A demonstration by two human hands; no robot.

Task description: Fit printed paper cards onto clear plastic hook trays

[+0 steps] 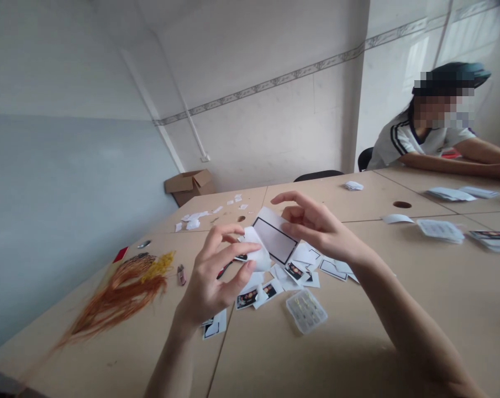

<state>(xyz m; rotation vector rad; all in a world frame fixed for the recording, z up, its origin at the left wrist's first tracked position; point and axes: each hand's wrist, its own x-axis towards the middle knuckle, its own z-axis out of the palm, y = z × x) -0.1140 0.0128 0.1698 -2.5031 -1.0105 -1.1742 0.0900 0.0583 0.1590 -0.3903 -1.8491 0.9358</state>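
Note:
A folded white card (277, 239) with a black-bordered blank rectangle is held above the table, its left flap bent toward me. My left hand (220, 271) has that flap between its fingers and thumb. My right hand (316, 226) pinches the card's right edge, index finger raised. Beneath lie scattered white cards, some bearing a dark printed picture (295, 271). A clear plastic box (306, 311) with small yellowish pieces inside sits in front of them. Something with red and black handles is partly hidden behind my left fingers.
Orange-brown strands (125, 293) and a yellow bundle (158, 266) lie left, near small snips (180, 275). Paper scraps (194, 220) are farther back. Stacks of cards (451, 194) and another plastic box (440, 230) stand right. A person (424, 132) sits at the far right; a cardboard box (187, 185) is behind.

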